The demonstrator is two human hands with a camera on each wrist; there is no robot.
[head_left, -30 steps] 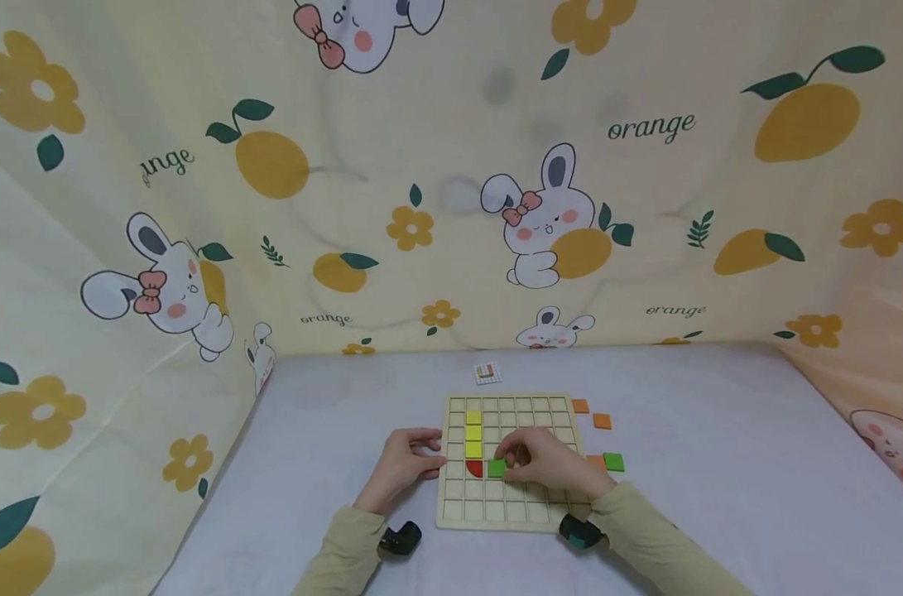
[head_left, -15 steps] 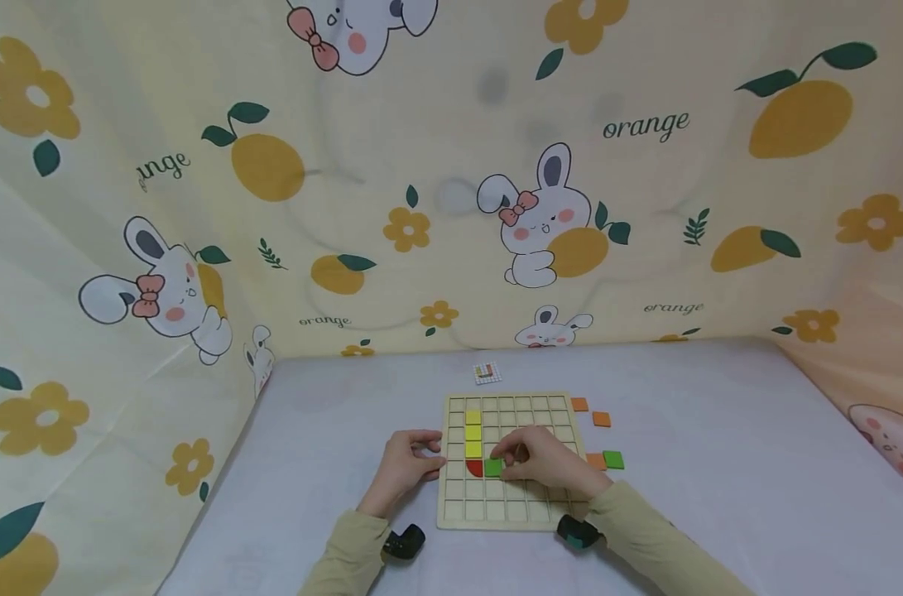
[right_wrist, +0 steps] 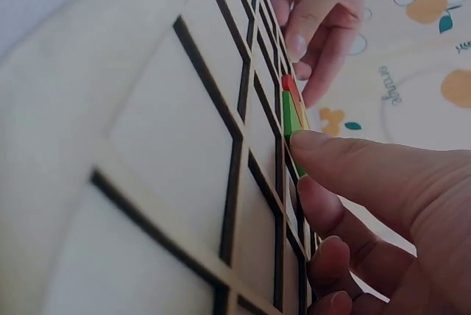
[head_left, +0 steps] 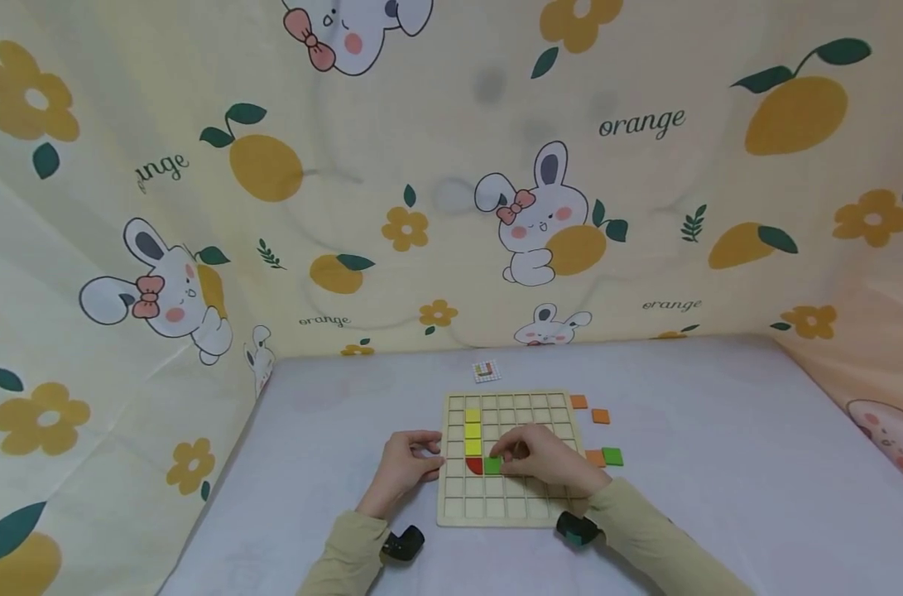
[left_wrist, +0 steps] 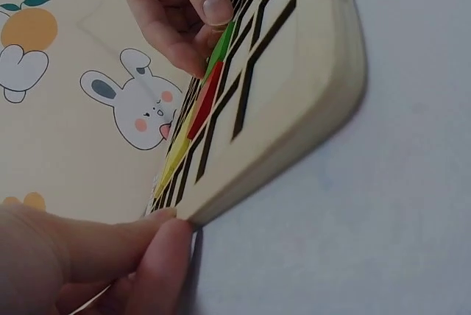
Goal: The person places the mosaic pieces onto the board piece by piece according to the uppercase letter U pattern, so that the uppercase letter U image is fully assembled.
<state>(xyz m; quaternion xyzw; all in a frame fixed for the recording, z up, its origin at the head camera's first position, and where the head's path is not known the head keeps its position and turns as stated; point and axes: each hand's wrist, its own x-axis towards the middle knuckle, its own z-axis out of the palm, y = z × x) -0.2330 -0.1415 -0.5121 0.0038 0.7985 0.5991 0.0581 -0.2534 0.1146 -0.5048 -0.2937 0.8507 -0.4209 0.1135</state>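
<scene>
A square wooden grid board [head_left: 462, 511] lies on the white table. In one column sit several yellow square tiles [head_left: 473, 431], with a red rounded-corner tile [head_left: 474, 466] at the near end. Right beside the red piece, a green square tile [head_left: 492, 466] is at a cell of the board. My right hand [head_left: 544, 458] holds it between thumb and fingers; in the right wrist view the thumb rests on the green tile [right_wrist: 290, 115]. Along the board's left side my left hand [head_left: 405, 463] grips the rim, its thumb and a finger at the edge in the left wrist view.
Loose orange tiles [head_left: 600, 416] and another green tile [head_left: 612, 456] lie off the board's right side. Behind the board is a small patterned card [head_left: 486, 371]. A printed cloth [head_left: 421, 165] walls the back and sides.
My right hand has moved slightly left with the green tile, which now sits against the red one. The left hand stays at the board's edge.
</scene>
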